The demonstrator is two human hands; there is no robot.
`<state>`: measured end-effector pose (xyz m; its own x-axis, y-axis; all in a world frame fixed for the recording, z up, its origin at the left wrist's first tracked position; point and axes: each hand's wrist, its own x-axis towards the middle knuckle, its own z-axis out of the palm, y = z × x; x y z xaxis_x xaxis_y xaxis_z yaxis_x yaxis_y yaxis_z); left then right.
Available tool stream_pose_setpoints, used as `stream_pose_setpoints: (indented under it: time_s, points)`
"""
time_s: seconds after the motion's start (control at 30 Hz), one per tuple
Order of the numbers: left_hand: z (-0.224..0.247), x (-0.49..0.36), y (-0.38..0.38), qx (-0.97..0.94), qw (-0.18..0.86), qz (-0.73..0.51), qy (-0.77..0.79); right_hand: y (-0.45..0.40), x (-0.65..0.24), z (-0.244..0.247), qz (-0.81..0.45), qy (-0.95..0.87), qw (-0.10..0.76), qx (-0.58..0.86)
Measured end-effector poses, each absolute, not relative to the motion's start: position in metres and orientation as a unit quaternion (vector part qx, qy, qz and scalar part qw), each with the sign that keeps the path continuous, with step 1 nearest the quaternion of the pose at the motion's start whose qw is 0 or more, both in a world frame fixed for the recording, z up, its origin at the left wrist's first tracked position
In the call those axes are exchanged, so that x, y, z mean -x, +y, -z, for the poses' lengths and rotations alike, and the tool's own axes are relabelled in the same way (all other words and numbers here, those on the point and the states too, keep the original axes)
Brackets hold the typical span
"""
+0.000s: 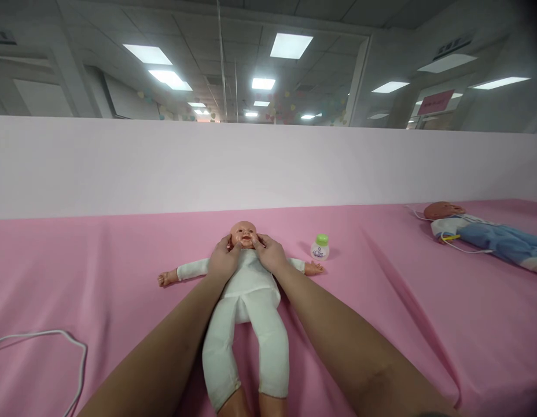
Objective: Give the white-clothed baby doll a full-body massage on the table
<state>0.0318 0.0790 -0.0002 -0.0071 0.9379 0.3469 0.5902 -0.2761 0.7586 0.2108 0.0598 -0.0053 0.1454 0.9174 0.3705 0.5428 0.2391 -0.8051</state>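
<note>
A baby doll point(251, 284) with a white cloth body lies on its back, arms stretched out to the sides and head pointing away from me. My left hand point(224, 259) holds the left side of its head, with the thumb along the cheek by the chin. On the opposite side my right hand point(271, 253) grips the head the same way, its thumb near the doll's mouth. Some of my fingertips are hidden beside and behind the head. Right of the doll's outstretched arm stands a small clear bottle point(319, 250) with a green cap.
A pink sheet point(133, 249) with folds covers the table. To the far right lies a second doll point(494, 234) in blue and white, with thin tubing on it. A white cable point(83, 359) curves at the lower left. Behind runs a low white wall point(268, 168) topped by glass.
</note>
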Motion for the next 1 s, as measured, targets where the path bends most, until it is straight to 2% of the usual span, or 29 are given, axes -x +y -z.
stream_pose_setpoints:
  time_s: [1.0]
  points:
    - [-0.0087, -0.0353, 0.0712, -0.681, 0.193, -0.427, 0.563, 0.0656, -0.2136, 0.0115, -0.186, -0.622, 0.479, 0.591]
